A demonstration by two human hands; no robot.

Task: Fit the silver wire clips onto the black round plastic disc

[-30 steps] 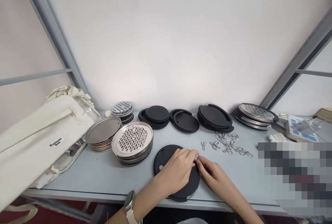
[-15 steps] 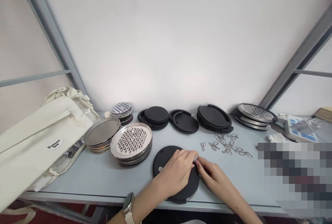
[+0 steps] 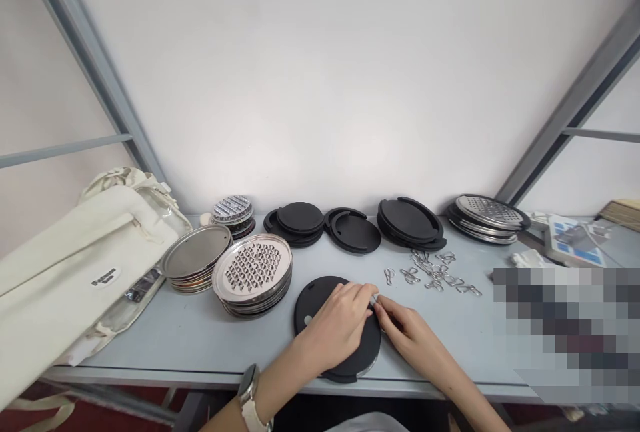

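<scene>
A black round disc (image 3: 313, 295) with a slot and a light round spot lies near the table's front edge. Across it reaches my left hand (image 3: 345, 319), a watch (image 3: 249, 382) on its wrist, fingers closed at the disc's right rim. There my right hand (image 3: 400, 322) pinches from the other side. Between the fingertips shows a bit of a small silvery metal clip (image 3: 374, 299), mostly hidden. Several loose bent-wire clips (image 3: 434, 275) lie scattered behind my right hand. To the left, a round metal grater plate (image 3: 253, 269) tops a stack.
Plain metal discs (image 3: 197, 252) and small graters (image 3: 233, 207) are stacked at left beside a cream bag (image 3: 125, 225). Along the wall stand black discs (image 3: 300, 217), black rimmed holders (image 3: 410, 219) and more graters (image 3: 487, 211). A blue-and-white box (image 3: 573, 242) lies at far right.
The view has shifted slightly. Both hands stay closed together at the disc's right rim, with only slight finger movement.
</scene>
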